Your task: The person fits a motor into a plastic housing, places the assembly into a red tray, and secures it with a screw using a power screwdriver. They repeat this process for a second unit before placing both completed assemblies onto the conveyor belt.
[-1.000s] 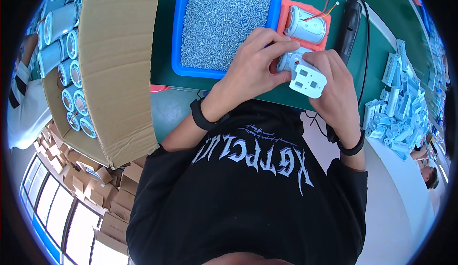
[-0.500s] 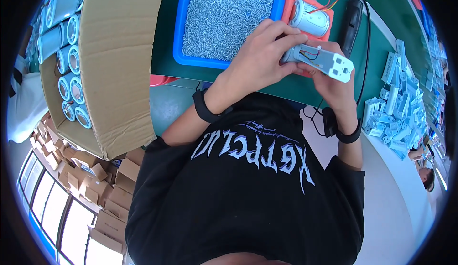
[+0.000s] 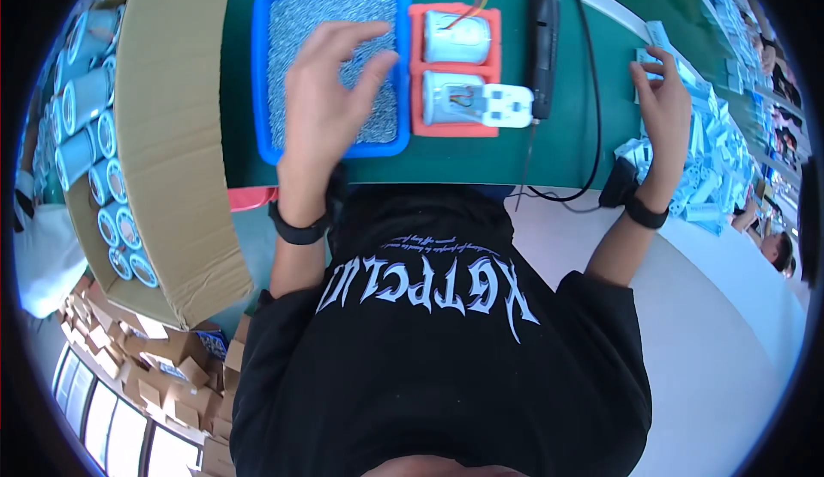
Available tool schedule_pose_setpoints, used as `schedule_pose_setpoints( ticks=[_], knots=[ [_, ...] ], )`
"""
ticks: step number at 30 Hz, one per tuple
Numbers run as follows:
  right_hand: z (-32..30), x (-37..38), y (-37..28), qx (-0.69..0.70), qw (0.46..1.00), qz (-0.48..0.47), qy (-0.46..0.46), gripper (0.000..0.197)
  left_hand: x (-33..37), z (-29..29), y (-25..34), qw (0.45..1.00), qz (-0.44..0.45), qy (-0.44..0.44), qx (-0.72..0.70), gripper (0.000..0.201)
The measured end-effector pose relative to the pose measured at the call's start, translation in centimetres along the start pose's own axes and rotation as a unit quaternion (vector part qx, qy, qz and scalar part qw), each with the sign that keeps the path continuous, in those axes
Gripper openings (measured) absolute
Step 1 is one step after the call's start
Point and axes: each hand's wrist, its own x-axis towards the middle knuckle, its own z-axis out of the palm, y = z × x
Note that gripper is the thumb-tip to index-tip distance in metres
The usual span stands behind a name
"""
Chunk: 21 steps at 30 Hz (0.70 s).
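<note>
My left hand (image 3: 330,91) hovers over the blue tray (image 3: 260,73) of small metal screws (image 3: 287,30). Its thumb and fingers are apart, and nothing shows between them. Off to the right, my right hand (image 3: 665,103) is open beside a heap of white plastic brackets (image 3: 708,146); whether its fingertips touch one I cannot tell. Between the hands sits an orange two-slot holder (image 3: 455,131). Its far slot holds a white cylindrical housing (image 3: 457,43) with red and yellow wires. In the near slot lies another white housing (image 3: 439,99), with a white bracket (image 3: 508,105) at its right end.
A black electric screwdriver (image 3: 542,43) lies right of the holder, its black cable (image 3: 592,91) curving toward the table's front edge. At left stands an open cardboard box (image 3: 172,133) with several white cylinders (image 3: 88,99). More cartons (image 3: 180,391) are piled behind it.
Both hands have let go of the housing with its bracket, which now rests in the holder's near slot. My left hand has moved left over the screws, my right hand to the brackets.
</note>
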Motion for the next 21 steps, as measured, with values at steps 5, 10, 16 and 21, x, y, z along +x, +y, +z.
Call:
schedule_pose_setpoints(
  ticks=[5, 10, 16, 21],
  knots=[
    [2.5, 2.5, 10.2, -0.290, 0.948, 0.131, 0.020, 0.055, 2.7, 1.8, 1.3, 0.993, 0.004, -0.026, 0.118, 0.031],
    [3.8, 3.3, 10.5, -0.267, 0.950, 0.161, -0.008, 0.058, 4.3, 4.0, 2.8, 0.993, 0.035, 0.005, 0.109, 0.028],
    [1.8, 0.9, 2.9, 0.117, 0.993, -0.010, 0.026, 0.047, 5.4, 4.6, 2.8, 0.995, 0.063, -0.028, 0.078, 0.024],
    [3.2, 0.1, -4.8, 0.609, 0.769, -0.193, -0.010, 0.042, 5.9, 4.7, 3.0, 0.996, 0.023, -0.064, -0.059, 0.020]
  ],
)
